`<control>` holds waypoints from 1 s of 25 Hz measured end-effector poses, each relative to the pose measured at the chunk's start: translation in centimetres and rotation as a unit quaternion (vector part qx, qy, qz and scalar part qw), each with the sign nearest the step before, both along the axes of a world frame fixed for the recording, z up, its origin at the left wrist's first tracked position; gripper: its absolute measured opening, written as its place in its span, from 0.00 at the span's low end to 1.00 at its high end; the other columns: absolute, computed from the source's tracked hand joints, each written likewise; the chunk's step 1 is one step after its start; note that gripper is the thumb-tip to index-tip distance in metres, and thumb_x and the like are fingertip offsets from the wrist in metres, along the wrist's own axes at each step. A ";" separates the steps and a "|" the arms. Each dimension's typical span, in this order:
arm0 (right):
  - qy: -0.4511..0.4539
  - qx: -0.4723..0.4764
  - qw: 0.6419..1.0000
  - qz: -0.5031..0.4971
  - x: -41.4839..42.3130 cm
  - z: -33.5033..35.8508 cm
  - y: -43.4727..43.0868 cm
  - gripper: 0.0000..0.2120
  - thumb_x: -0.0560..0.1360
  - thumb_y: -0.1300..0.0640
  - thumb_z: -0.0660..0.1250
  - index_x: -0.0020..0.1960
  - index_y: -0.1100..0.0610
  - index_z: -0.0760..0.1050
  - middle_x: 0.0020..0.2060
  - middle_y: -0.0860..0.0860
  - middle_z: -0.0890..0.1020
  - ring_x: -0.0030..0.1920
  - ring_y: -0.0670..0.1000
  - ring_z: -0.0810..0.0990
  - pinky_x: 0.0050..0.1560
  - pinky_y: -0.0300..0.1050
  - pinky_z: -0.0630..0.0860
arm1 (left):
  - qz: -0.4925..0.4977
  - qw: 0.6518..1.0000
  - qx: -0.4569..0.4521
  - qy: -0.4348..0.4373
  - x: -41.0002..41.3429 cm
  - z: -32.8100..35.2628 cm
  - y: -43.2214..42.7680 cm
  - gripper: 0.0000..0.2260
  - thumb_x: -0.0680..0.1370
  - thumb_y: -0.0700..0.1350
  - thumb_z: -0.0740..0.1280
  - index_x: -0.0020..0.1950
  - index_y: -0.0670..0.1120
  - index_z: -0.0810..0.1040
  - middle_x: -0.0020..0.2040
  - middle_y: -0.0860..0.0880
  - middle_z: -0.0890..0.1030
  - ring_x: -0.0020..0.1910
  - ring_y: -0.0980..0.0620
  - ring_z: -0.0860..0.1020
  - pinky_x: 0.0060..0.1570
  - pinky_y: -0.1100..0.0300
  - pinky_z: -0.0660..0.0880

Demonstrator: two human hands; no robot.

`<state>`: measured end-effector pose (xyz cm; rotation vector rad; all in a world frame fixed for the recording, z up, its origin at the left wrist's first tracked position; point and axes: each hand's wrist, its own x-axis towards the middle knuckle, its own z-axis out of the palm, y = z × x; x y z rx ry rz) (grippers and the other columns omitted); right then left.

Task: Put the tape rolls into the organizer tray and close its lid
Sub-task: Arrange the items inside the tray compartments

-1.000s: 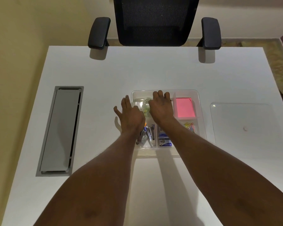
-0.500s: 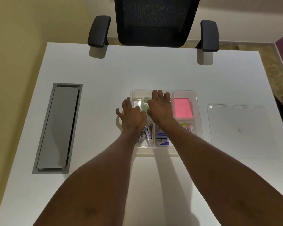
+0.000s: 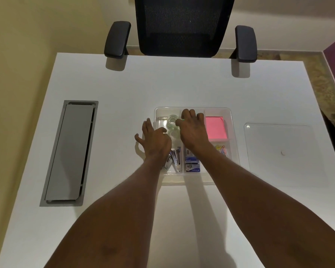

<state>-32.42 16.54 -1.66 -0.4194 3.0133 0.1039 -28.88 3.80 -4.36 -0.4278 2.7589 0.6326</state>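
A clear organizer tray [image 3: 232,120] sits mid-table, its lid off. Clear tape rolls [image 3: 172,121] lie in its far-left compartment. My right hand [image 3: 191,130] reaches over the tray, its thumb and forefinger pinched at the edge of the upper tape roll. My left hand [image 3: 155,140] rests at the tray's left side, its fingers curled toward the lower roll, which is partly hidden between both hands. The tray's flat clear lid [image 3: 278,151] lies on the table to the right of the tray.
The tray also holds a pink sticky-note pad [image 3: 215,127], staplers [image 3: 175,158], blue staple boxes [image 3: 191,164] and coloured clips [image 3: 221,149]. A grey cable hatch [image 3: 70,151] is set into the table at left. A black office chair [image 3: 182,26] stands at the far edge.
Both hands stay over the tape compartment. The left hand's fingers have curled in toward the rolls, and the right fingers have pinched onto the upper roll. The camera has shifted a little.
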 end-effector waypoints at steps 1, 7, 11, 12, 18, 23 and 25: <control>0.000 -0.006 1.000 0.003 0.2 0.0 0.3 0.16 0.74 0.64 0.65 0.59 0.54 0.82 0.56 0.55 0.76 0.60 0.59 0.73 0.59 0.55 0.67 | 0.007 1.000 -0.002 0.002 0.0 0.0 0.0 0.14 0.83 0.47 0.62 0.66 0.54 0.83 0.86 0.44 0.55 0.87 0.46 0.49 0.80 0.32 0.50; -0.003 -0.023 1.000 -0.011 1.4 0.0 0.9 0.16 0.73 0.62 0.67 0.58 0.51 0.83 0.60 0.54 0.76 0.63 0.58 0.72 0.62 0.55 0.66 | 0.021 0.999 0.013 -0.023 0.0 0.4 0.5 0.17 0.84 0.51 0.59 0.68 0.52 0.82 0.86 0.44 0.55 0.87 0.45 0.49 0.80 0.32 0.47; -0.008 -0.023 1.000 -0.018 2.4 -0.1 1.4 0.18 0.73 0.62 0.66 0.60 0.53 0.82 0.64 0.55 0.75 0.65 0.59 0.71 0.65 0.56 0.65 | 0.010 1.000 0.001 -0.009 -1.4 0.1 0.4 0.20 0.84 0.52 0.59 0.76 0.53 0.74 0.87 0.43 0.52 0.87 0.44 0.47 0.79 0.31 0.47; -0.010 -0.023 1.000 -0.018 2.7 -0.2 1.5 0.18 0.73 0.62 0.65 0.61 0.53 0.81 0.64 0.55 0.75 0.66 0.59 0.71 0.65 0.57 0.65 | 0.002 1.000 -0.001 -0.018 -1.9 0.0 0.4 0.21 0.83 0.52 0.59 0.77 0.54 0.73 0.87 0.42 0.50 0.87 0.44 0.46 0.79 0.30 0.46; -0.043 -0.011 0.999 -0.018 3.7 -0.6 1.6 0.22 0.74 0.61 0.65 0.67 0.51 0.77 0.71 0.57 0.71 0.71 0.59 0.68 0.66 0.57 0.65 | 0.006 0.999 0.014 -0.051 -2.2 -0.9 0.1 0.22 0.83 0.52 0.59 0.77 0.62 0.72 0.87 0.45 0.46 0.87 0.44 0.43 0.78 0.28 0.43; -0.023 -0.086 0.994 -0.070 5.1 -1.1 2.1 0.27 0.75 0.62 0.66 0.74 0.58 0.69 0.72 0.58 0.73 0.71 0.59 0.72 0.68 0.55 0.69 | -0.028 0.999 -0.032 0.024 -0.2 -0.6 -0.3 0.24 0.84 0.51 0.58 0.81 0.56 0.64 0.87 0.42 0.52 0.87 0.44 0.49 0.79 0.30 0.48; -0.005 -0.099 0.990 -0.098 6.2 -1.3 3.0 0.27 0.76 0.60 0.69 0.74 0.61 0.69 0.72 0.59 0.74 0.72 0.59 0.72 0.70 0.56 0.71 | -0.041 0.996 -0.063 0.054 1.6 -0.4 -0.1 0.26 0.86 0.51 0.56 0.84 0.53 0.58 0.87 0.43 0.53 0.87 0.44 0.52 0.80 0.32 0.51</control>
